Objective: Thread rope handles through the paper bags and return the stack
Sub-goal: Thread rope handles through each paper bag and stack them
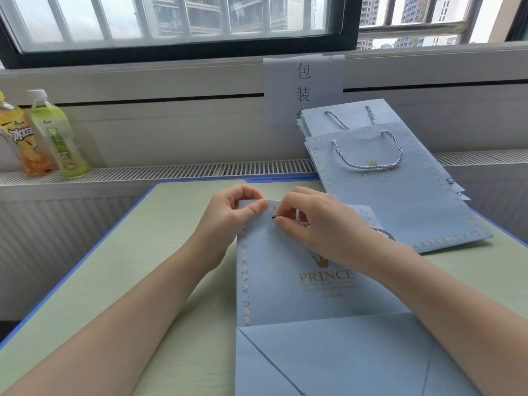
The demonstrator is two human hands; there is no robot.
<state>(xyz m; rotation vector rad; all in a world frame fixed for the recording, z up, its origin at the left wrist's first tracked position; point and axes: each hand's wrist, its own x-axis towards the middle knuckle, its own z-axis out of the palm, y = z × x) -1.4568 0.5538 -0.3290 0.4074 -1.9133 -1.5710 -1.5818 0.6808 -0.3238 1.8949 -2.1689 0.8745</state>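
The paper bag (pixel 288 281) is lying flat on the green table (pixel 120 270), its top edge pointing to the window. At the left of this top edge, the left hand (pixel 228 215) is pinching the bag's corner with curled fingers. Just right of it, the right hand (pixel 311 224) is pinching the rope end (pixel 273 216) at the bag's hole. Further right, the stack of finished bags (pixel 400 195) is lying near the bag, partly over the table's far edge.

Two drink bottles (pixel 45 132) on the radiator ledge (pixel 171 168), paper sign (pixel 303 87), barred window (pixel 171 21), green table (pixel 114 267)
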